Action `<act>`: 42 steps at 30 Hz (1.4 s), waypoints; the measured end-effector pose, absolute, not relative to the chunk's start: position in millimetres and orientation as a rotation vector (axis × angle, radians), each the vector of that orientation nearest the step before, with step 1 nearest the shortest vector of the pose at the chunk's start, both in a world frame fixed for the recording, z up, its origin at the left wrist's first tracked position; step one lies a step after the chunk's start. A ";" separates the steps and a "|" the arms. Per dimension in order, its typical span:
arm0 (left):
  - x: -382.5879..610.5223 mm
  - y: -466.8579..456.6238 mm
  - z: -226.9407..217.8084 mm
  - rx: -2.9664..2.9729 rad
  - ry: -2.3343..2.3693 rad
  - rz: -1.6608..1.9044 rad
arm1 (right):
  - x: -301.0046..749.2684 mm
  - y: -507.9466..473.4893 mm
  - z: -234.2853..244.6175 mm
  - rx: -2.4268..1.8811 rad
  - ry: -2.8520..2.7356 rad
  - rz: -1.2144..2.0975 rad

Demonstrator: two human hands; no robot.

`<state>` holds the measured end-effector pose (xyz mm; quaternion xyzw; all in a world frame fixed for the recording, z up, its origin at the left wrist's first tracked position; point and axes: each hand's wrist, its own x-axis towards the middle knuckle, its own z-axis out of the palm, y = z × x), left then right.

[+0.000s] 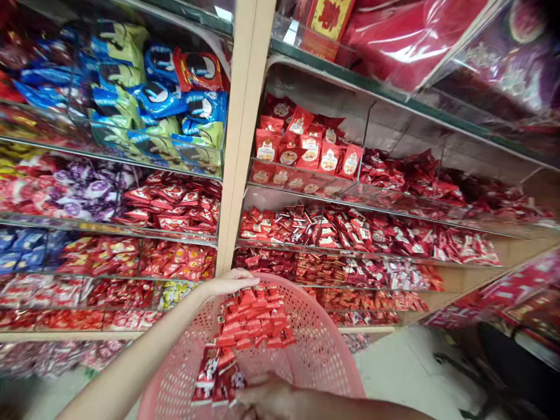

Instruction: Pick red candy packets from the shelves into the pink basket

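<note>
A pink perforated plastic basket (321,326) is in front of me at the lower middle. My left hand (231,282) reaches across to its far rim and is closed over it. Inside lies a pile of small bright red packets (256,318). Nearer to me are a few larger dark red packets (216,376) with pale prints. My right hand (266,396) is low in the basket at the bottom edge, in shade and a little blurred. Its curled fingers meet the edge of a dark red packet; the fingertips are partly hidden.
Shelves with clear fronts hold wrapped sweets beyond the basket, among them blue and green packs (161,99) and red bags (308,146). A wooden upright (238,134) divides them. Pale floor (394,373) shows at the lower right, with a dark chair-like object (520,373) beside it.
</note>
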<state>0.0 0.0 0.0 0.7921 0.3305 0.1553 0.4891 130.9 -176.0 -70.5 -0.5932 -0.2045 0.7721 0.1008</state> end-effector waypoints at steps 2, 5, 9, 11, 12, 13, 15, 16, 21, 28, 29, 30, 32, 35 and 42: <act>0.2 1.7 -2.7 1.928 0.803 0.384 | 129.5 -178.4 -80.8 -1.751 -0.637 2.253; -0.1 3.4 -4.8 1.928 0.798 0.390 | 126.2 -180.2 -88.4 -1.776 -0.640 2.202; -0.7 2.3 -1.7 1.925 0.796 0.374 | 119.5 -179.1 -89.4 -1.820 -0.613 2.158; -0.5 0.8 1.2 1.919 0.797 0.363 | 115.5 -178.5 -94.4 -1.797 -0.623 2.197; -0.4 0.1 2.4 1.916 0.799 0.362 | 113.2 -178.5 -98.8 -1.764 -0.622 2.226; -0.2 -0.5 3.4 1.914 0.800 0.363 | 110.8 -178.6 -104.0 -1.728 -0.618 2.251; -0.2 -1.2 4.2 1.911 0.804 0.368 | 105.7 -178.9 -115.3 -1.666 -0.608 2.292; -0.2 -1.4 4.2 1.910 0.804 0.370 | 103.3 -178.9 -120.4 -1.652 -0.607 2.303; -1.2 -1.4 2.3 1.906 0.813 0.380 | 98.4 -176.2 -128.7 -1.675 -0.746 2.315; -0.8 2.0 -2.1 1.922 0.811 0.386 | 116.9 -163.7 -97.4 -1.924 -1.506 1.924; -0.9 2.4 -2.7 1.928 0.806 0.386 | 120.8 -160.2 -93.3 -1.900 -1.718 1.706; -1.1 2.7 -3.1 1.934 0.801 0.388 | 124.3 -156.2 -89.7 -1.857 -1.920 1.452; -1.6 2.9 -3.6 1.943 0.793 0.390 | 128.7 -146.9 -84.1 -1.765 -2.270 0.947; -2.1 2.3 -3.9 1.941 0.797 0.395 | 127.2 -132.6 -80.5 -1.668 -2.665 0.463; -1.3 2.5 -3.4 1.927 0.794 0.396 | 115.3 -120.3 -96.0 -1.425 -3.006 0.195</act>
